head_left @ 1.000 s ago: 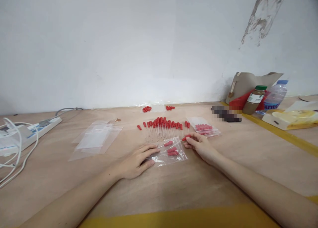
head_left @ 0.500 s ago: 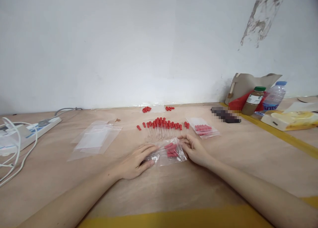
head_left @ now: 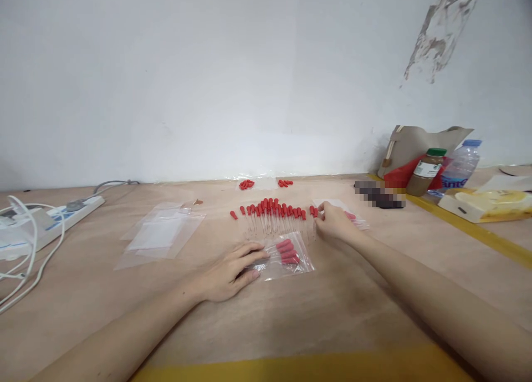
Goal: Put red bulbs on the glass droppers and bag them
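My left hand (head_left: pixel 235 271) lies on the table, its fingers and thumb over the left end of a clear zip bag (head_left: pixel 305 260). Inside that bag are several droppers with red bulbs (head_left: pixel 286 251), their tubes pointing left. Beyond it, a row of loose glass droppers with red bulbs (head_left: pixel 270 207) spreads across the table. My right hand (head_left: pixel 334 221) is at the right end of the row, thumb and fingers closed at the bulb of a dropper (head_left: pixel 315 211). Another dropper lies just left of it. A second bag of droppers (head_left: pixel 361 222) is partly hidden behind this hand.
Flat clear bags (head_left: pixel 160 232) lie at left, near a power strip (head_left: pixel 78 213) with white cables. Small red bulbs (head_left: pixel 246 184) sit by the wall. At right are a blurred dark object (head_left: pixel 380 196), two bottles (head_left: pixel 428 171) and a yellow-white packet (head_left: pixel 486 204).
My right hand has let go of the bag's right side and moved up and right to the loose droppers. The left hand has stayed on the bag, which now lies flatter.
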Motion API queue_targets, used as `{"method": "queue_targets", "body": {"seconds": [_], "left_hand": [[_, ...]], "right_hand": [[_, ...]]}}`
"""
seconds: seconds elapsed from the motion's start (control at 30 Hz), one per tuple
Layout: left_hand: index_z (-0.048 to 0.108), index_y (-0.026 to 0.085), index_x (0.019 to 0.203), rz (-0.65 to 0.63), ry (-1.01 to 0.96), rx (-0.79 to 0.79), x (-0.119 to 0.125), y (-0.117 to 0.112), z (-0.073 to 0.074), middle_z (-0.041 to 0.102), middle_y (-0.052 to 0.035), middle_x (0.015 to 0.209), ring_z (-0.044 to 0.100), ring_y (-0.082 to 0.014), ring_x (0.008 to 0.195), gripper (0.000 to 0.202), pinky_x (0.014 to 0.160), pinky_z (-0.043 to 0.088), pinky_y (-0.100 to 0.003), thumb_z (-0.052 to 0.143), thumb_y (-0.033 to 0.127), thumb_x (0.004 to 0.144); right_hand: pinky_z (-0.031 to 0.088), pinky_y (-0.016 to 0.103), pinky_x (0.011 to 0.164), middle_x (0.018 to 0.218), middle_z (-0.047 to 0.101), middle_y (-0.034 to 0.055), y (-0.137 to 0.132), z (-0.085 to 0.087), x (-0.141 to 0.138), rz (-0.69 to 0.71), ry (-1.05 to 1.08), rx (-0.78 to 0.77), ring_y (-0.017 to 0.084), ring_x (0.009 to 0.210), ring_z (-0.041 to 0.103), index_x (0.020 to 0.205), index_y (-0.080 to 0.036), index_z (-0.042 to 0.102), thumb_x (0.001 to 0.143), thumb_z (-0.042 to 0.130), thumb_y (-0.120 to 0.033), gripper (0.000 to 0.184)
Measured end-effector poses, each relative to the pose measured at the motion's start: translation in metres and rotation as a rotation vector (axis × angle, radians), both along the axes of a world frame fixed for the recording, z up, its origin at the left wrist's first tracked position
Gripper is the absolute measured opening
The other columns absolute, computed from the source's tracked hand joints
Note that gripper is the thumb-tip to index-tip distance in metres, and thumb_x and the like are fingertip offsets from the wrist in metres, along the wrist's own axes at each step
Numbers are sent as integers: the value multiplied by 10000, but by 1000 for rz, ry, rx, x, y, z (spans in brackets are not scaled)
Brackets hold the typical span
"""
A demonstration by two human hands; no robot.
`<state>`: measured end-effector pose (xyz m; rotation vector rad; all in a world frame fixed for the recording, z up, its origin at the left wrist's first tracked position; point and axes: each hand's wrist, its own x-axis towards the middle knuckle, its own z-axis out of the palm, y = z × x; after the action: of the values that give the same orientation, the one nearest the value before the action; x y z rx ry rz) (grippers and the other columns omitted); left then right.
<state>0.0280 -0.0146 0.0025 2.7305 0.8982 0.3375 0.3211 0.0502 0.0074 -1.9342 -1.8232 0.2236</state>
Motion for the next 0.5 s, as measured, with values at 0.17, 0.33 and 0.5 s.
{"method": "queue_targets", "body": {"seconds": [0.17,0.33,0.5], "left_hand": [[355,249,1276,-23,-30,17,0,0,0,371,-60,1307,349,-198,1200,380,1000,315,-374,367,292,899],[426,244,1208,-25,-50,7,1,-1,0,392,-58,1290,359,-202,1193,321,992,324,-374,374,286,894],[386,257,1261,-19,-11,18,-1,0,-1,367,-56,1322,332,-210,1218,361,1010,297,-393,354,296,904]], "right_hand": [[417,283,568,974,576,255,22,12,-19,-182,81,-181,279,834,592,1139,-11,406,674,575,-201,530],[389,259,431,730,613,192,37,10,-21,-214,172,-245,238,609,597,1096,27,423,624,622,-192,557],[365,228,384,625,580,71,27,13,-10,-177,272,-136,167,491,545,1078,-53,407,695,550,-224,443]]}}
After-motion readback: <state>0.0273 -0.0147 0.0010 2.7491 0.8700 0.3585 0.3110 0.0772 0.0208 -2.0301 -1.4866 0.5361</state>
